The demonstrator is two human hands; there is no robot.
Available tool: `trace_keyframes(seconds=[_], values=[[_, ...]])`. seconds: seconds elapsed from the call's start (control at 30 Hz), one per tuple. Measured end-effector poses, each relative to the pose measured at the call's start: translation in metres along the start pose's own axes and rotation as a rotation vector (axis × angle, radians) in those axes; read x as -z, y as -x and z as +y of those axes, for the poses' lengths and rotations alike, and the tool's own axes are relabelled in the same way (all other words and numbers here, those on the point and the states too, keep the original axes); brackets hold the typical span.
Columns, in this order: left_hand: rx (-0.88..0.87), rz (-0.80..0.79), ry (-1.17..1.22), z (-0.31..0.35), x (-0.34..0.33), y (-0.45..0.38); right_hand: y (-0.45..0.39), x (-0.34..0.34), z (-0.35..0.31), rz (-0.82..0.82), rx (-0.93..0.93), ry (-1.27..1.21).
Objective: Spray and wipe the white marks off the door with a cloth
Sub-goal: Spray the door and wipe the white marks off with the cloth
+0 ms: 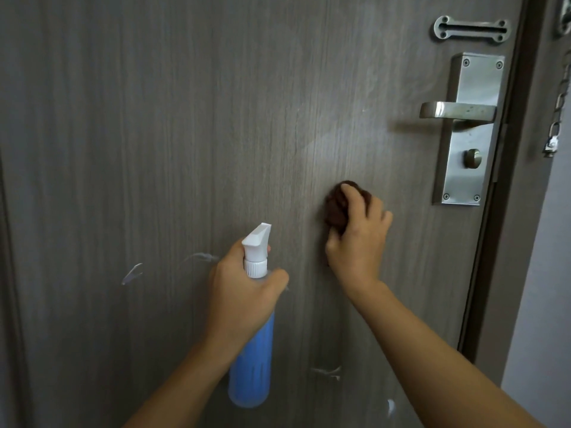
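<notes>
Closest to me are the two forearms coming up from the bottom edge, and the spray bottle [251, 359] between them. The left hand [244, 288] is wrapped around the bottle's neck, fingers curled tight just under the white trigger head [257, 242], nozzle pointing up and toward the door [154, 118]. The blue body hangs down below the fist, slightly tilted.

The right hand [360, 239] sits higher and to the right, gripping a bunched-up dark brown cloth [335, 208] and pressing it flat against the door. The cloth pokes out above and left of the fingers, so most of the wad is under the palm.

White marks on the grey wood-grain: one streak [132, 273] well left of the bottle, another [200, 257] just beside the left hand's knuckles, a smear [329, 372] low between the forearms, and a small blob [391, 406] near the right forearm. The cloth is apart from all of them; the patch around it looks bare.

Up right of the cloth are the steel lever handle [457, 111] on its plate, a thumb-turn [472, 158] below it, and a door-chain slide [471, 28] on top.
</notes>
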State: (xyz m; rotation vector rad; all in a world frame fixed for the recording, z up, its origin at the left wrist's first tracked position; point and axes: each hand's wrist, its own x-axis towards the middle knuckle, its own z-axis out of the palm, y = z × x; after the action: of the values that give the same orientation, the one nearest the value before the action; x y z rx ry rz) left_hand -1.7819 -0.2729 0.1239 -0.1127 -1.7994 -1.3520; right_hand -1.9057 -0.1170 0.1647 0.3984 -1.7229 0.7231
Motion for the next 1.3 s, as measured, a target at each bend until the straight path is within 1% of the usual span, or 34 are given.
trace_keyframes(seconds=[0.03, 0.13, 0.17, 0.2, 0.27, 0.4, 0.47, 0.53, 0.7, 0.83, 0.87, 0.93, 1.07, 1.13, 1.3], values=[[0.012, 0.013, -0.007, -0.001, -0.003, 0.001, 0.008, -0.005, -0.005, -0.05, 0.066, 0.02], [0.022, 0.011, -0.016, -0.004, -0.007, 0.005, 0.024, -0.003, 0.002, -0.224, 0.411, 0.108], [0.026, 0.005, -0.014, -0.004, -0.006, 0.006, 0.021, 0.002, 0.01, -0.25, 0.479, 0.132], [0.029, -0.001, -0.006, -0.005, -0.006, 0.007, 0.017, 0.008, 0.018, -0.258, 0.492, 0.145], [0.024, -0.004, 0.007, -0.006, -0.004, 0.007, 0.005, 0.019, 0.03, -0.212, 0.395, 0.142], [0.011, -0.022, -0.011, -0.008, -0.003, 0.006, -0.015, 0.024, 0.029, -0.066, 0.083, 0.066], [0.024, -0.01, -0.016, -0.011, -0.006, 0.007, -0.013, 0.014, 0.015, -0.053, 0.034, 0.059], [0.042, 0.01, -0.014, -0.013, -0.008, 0.007, -0.007, 0.005, 0.007, -0.084, 0.069, 0.057], [0.034, 0.058, -0.038, -0.008, -0.015, 0.006, 0.009, -0.006, 0.009, -0.14, 0.351, 0.097], [0.032, 0.097, -0.062, -0.003, -0.013, 0.012, 0.018, -0.008, 0.01, -0.235, 0.492, 0.089], [0.034, 0.1, -0.073, -0.002, -0.012, 0.013, 0.015, -0.006, 0.012, -0.24, 0.493, 0.067], [0.026, 0.114, -0.091, 0.002, -0.007, 0.01, 0.006, 0.001, 0.015, -0.2, 0.444, 0.012], [-0.005, 0.123, -0.166, 0.007, 0.005, -0.01, -0.009, 0.003, 0.012, -0.073, 0.261, -0.105], [-0.042, 0.134, -0.181, 0.006, 0.012, -0.017, -0.012, -0.002, 0.004, -0.048, 0.255, -0.117], [-0.155, 0.103, -0.158, -0.007, 0.026, -0.019, -0.008, -0.013, -0.008, 0.002, 0.278, -0.036]])
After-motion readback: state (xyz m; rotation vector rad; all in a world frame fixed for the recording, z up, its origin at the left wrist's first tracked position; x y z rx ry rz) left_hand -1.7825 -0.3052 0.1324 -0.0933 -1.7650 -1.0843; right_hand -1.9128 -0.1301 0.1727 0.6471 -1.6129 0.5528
